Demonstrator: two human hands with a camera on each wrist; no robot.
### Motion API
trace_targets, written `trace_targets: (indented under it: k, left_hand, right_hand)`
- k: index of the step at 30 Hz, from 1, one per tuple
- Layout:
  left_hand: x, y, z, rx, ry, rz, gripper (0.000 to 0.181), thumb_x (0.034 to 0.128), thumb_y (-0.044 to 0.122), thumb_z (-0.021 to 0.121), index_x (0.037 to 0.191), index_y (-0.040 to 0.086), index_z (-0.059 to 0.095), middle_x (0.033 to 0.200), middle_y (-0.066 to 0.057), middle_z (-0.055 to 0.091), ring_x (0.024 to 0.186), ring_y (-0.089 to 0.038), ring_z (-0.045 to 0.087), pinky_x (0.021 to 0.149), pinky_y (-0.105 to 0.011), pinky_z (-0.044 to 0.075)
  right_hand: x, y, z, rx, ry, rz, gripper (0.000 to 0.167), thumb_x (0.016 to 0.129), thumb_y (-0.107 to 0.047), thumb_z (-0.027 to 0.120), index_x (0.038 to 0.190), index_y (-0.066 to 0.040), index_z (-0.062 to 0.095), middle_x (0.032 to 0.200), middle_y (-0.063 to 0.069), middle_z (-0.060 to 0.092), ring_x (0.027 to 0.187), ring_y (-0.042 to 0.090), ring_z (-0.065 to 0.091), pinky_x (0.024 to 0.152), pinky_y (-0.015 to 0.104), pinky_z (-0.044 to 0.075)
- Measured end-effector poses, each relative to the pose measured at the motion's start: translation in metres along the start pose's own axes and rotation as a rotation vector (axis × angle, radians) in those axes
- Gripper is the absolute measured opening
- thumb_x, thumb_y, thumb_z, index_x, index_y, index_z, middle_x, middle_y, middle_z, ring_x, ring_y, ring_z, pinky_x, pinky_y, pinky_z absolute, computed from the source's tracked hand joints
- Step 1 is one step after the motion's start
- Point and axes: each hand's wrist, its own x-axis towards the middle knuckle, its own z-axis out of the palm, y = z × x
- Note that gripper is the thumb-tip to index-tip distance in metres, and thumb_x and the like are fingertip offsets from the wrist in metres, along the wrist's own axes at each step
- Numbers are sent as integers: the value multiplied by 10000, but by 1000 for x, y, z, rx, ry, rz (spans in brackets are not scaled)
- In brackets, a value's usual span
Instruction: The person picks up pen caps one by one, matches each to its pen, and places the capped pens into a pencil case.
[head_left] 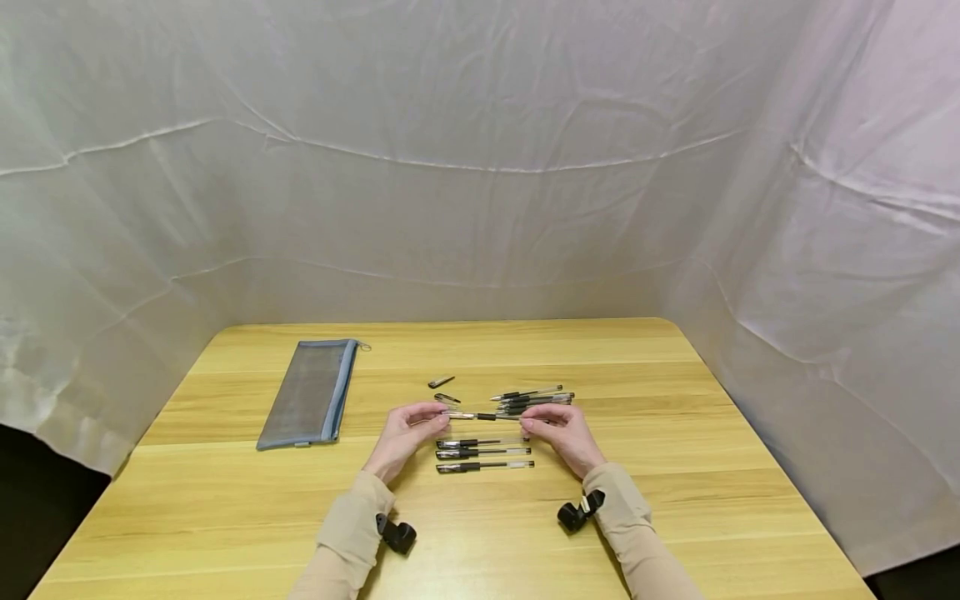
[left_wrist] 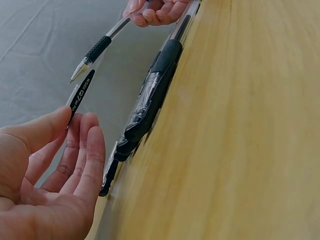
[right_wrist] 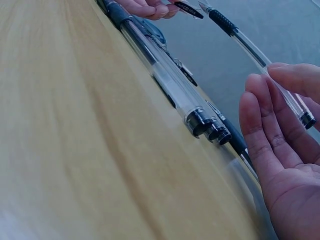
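Between thumb and fingers, my left hand (head_left: 405, 435) pinches a black pen cap (left_wrist: 82, 94) with a clip and white lettering. My right hand (head_left: 566, 435) holds an uncapped gel pen (left_wrist: 98, 49) by its clear barrel, black grip and metal tip facing the cap. In the left wrist view the tip is close to the cap; whether they touch I cannot tell. Below both hands lie three capped pens (head_left: 483, 467) in a row. Several uncapped pens (head_left: 525, 393) lie bunched beyond the right hand, partly hidden by it.
Two loose pen caps (head_left: 441, 382) lie on the table beyond the left hand. A blue-edged mesh zip pouch (head_left: 303, 396) rests on the left of the wooden table (head_left: 600, 350). Pale fabric (head_left: 480, 217) hangs behind and at both sides.
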Motion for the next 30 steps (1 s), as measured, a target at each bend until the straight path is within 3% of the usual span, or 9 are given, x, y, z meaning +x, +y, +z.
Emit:
trace_targets:
  k: [7,16,26,30]
  left_hand:
    - [1,1,1,2,-22,4,448,943,-5,655,1315,-205,505,1054,-101,724,922,-163,730,941,-354,595]
    - [2,0,-2,-13,0,7,437,958,13,642,1317,-196,507,1020,-81,744,895,-144,727,923,-363,601]
    - [1,0,1,-21,-28,10,415,954,-7,637,1303,-197,516,1036,-43,743,912,-144,732,945,-361,592]
    - [2,-1,2,-11,-40,13,425,947,-7,646,1309,-189,517,1089,-116,732,919,-147,732,954,-374,588]
  right_hand:
    - [1,0,1,8,6,22,230,891,29,703,1067,171,662,934,124,772,803,140,738,792,273,623]
    - [1,-1,-2,-18,44,46,392,890,14,709,1149,267,559,932,42,767,810,121,735,814,266,620]
    - [1,-3,0,-23,32,53,381,888,17,711,1137,268,569,955,108,765,815,135,740,816,280,623]
    - [1,-2,1,-20,24,50,377,889,17,708,1134,270,570,945,107,764,811,145,738,809,286,625]
